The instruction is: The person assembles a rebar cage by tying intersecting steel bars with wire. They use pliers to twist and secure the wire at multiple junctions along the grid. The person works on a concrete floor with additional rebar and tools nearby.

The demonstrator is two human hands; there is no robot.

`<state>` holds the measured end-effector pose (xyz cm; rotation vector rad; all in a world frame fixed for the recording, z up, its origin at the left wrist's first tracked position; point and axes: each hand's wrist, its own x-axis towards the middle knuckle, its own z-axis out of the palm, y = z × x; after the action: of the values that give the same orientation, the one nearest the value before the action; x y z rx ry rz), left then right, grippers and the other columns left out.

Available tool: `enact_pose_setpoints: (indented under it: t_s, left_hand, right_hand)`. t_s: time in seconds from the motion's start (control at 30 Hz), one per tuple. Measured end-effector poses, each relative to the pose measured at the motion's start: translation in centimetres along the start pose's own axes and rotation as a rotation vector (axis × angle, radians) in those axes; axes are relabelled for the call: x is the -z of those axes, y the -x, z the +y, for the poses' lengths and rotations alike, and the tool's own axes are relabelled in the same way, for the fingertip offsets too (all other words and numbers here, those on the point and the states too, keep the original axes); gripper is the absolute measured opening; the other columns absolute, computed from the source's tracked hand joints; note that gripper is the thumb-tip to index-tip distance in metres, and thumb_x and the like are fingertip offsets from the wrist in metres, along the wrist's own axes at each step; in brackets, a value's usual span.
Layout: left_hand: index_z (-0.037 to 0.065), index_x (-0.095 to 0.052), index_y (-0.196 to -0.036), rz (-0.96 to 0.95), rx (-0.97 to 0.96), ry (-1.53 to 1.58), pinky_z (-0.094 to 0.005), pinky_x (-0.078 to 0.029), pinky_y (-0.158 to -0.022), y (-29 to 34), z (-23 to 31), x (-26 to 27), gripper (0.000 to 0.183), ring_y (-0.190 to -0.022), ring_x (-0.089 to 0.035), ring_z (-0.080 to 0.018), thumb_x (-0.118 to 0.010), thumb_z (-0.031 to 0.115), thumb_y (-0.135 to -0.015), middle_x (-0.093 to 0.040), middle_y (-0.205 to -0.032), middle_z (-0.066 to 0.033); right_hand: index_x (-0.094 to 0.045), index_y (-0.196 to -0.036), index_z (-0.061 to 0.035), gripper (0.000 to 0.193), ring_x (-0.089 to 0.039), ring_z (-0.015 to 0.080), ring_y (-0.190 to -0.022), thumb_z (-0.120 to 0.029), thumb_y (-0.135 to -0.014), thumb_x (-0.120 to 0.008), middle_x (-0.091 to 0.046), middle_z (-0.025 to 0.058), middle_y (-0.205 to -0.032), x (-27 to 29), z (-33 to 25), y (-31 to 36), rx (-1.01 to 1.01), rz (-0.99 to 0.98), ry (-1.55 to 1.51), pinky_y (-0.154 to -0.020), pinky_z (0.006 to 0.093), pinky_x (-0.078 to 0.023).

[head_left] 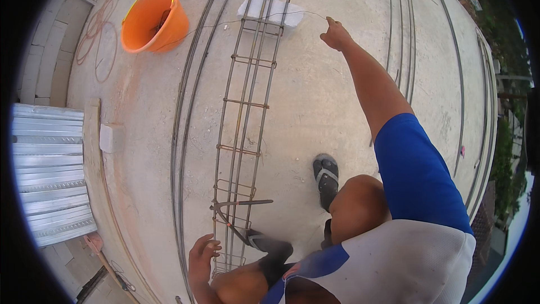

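A long rebar cage (243,104) of thin rods tied to square stirrups runs away from me, its far part resting on a white block (289,16). My right hand (336,35), stretched out beyond the cage's right side, pinches the end of a thin tie wire (310,13). This wire crosses over the cage from the left, near the orange bucket (174,19). Dark pincers (228,214) with spread handles rest on the cage's near part. Beside them on the left, my left hand (200,256) has loosely bent fingers, somewhat apart, by the cage's side rod.
Long steel bars (188,87) lie left of the cage, and more bars (409,39) lie at right. A coiled hose (97,34), corrugated metal sheets (50,163), a small white block (111,138) and a wooden board (93,157) are at left. My sandalled feet straddle the cage's right side.
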<state>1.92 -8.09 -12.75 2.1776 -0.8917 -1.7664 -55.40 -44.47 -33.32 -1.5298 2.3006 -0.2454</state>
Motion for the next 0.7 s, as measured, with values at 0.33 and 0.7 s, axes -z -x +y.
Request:
enact_pose_setpoints:
  t_s: [0.33,0.7]
  left_hand:
    - [-0.005,-0.054,-0.122,-0.078,0.105,0.081,-0.0338,-0.050,-0.078,-2.9,0.4,0.7,0.040,-0.094,-0.064,-0.0231,-0.057,0.021,-0.091,-0.066,-0.101,-0.0158]
    - [-0.002,-0.054,-0.124,-0.100,0.094,0.062,-0.0308,-0.050,-0.079,-1.8,0.2,1.9,0.037,-0.094,-0.063,-0.0183,-0.056,0.017,-0.091,-0.067,-0.101,-0.0130]
  right_hand:
    - [-0.029,-0.144,-0.0012,0.068,-0.058,0.0425,-0.110,-0.009,-0.079,-0.050,-0.048,0.0275,-0.133,-2.6,-1.3,-7.6,0.100,0.043,0.046,-0.095,0.0440,-0.048]
    - [-0.065,-0.099,-0.0037,0.020,-0.060,0.0362,-0.095,-0.019,-0.089,-0.056,-0.064,0.0170,-0.098,0.4,-0.3,2.5,0.388,0.086,0.051,-0.084,0.0437,-0.047]
